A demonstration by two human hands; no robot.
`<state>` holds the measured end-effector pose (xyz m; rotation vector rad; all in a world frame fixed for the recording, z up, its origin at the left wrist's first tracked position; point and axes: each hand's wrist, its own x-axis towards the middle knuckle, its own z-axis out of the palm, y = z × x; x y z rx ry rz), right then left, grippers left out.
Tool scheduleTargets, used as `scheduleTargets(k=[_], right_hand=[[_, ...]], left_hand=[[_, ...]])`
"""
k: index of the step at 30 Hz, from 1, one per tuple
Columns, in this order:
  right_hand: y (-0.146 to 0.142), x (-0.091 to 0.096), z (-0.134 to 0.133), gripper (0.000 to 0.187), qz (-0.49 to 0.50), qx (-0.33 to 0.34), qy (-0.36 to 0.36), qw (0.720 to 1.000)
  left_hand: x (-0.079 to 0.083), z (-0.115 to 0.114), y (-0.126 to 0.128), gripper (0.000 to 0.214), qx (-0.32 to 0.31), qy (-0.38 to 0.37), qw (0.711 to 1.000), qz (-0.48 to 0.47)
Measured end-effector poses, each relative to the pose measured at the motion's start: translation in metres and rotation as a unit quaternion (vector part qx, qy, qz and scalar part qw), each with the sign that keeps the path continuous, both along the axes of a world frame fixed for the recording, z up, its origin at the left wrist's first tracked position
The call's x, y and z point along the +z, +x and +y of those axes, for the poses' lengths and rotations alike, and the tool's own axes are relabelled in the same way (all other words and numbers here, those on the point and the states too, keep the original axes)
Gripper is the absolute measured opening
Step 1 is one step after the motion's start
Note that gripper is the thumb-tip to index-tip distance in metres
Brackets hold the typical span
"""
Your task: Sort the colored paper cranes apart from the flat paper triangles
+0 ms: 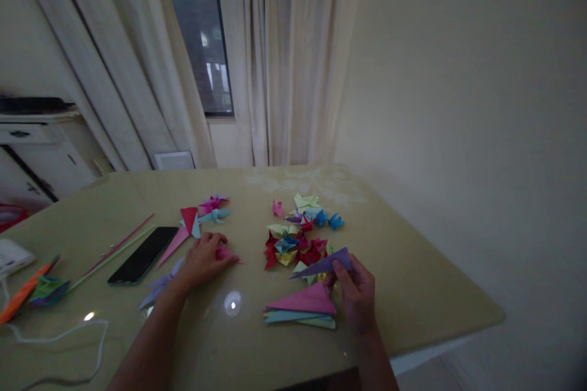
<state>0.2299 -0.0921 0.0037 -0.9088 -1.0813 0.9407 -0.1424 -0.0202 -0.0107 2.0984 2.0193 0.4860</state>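
On the left side of the table, my left hand [207, 261] is closed around a small pink folded paper [224, 253], its fingers curled over the piece and hiding part of it. Between the thumb and fingers of my right hand [356, 287] is a purple folded paper triangle [323, 264], its narrow point facing left. Just below it lies a stack of folded paper triangles [300, 305], pink on top with blue and pale green beneath. A cluster of colourful folded paper pieces [298, 247] sits behind the purple triangle.
Beside my left forearm lie a black phone [143, 255] and purple folded papers [160, 287]. Red and pale blue triangles [189, 220] are farther back. Thin paper strips [114, 250], an orange tool [25, 293] and a white cable [59, 342] lie left. A wall [458, 104] borders the right.
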Motion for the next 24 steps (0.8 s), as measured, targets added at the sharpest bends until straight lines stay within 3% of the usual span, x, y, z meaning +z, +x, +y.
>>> scheduleTargets(k=[3,6,11,14,18,22,24], right_hand=[[0.006,-0.001,0.002,0.028,0.004,0.019,0.002,1.000],[0.010,-0.003,0.004,0.032,0.005,0.056,0.029,0.998],[0.013,-0.003,0.003,0.053,0.003,0.113,0.072,0.991],[0.015,0.005,-0.002,0.051,-0.044,0.167,0.063,0.983],[0.012,0.022,-0.012,0.061,-0.065,0.229,0.031,0.971],[0.000,0.033,-0.013,0.036,-0.058,0.192,0.016,0.980],[-0.007,0.033,-0.009,0.031,-0.055,0.177,0.016,0.982]], left_hand=[[0.002,0.003,0.007,0.041,-0.044,0.023,0.999,-0.020],[0.004,0.006,0.016,0.036,-0.041,0.029,0.999,-0.016],[0.000,0.008,0.015,0.040,-0.051,0.053,0.996,-0.054],[-0.004,0.010,0.002,0.046,-0.072,0.044,0.989,-0.125],[0.001,0.011,-0.006,0.051,-0.054,0.053,0.983,-0.165],[0.019,-0.004,0.025,0.049,-0.045,0.203,0.964,-0.165],[0.023,-0.019,0.054,0.043,-0.088,0.231,0.953,-0.176]])
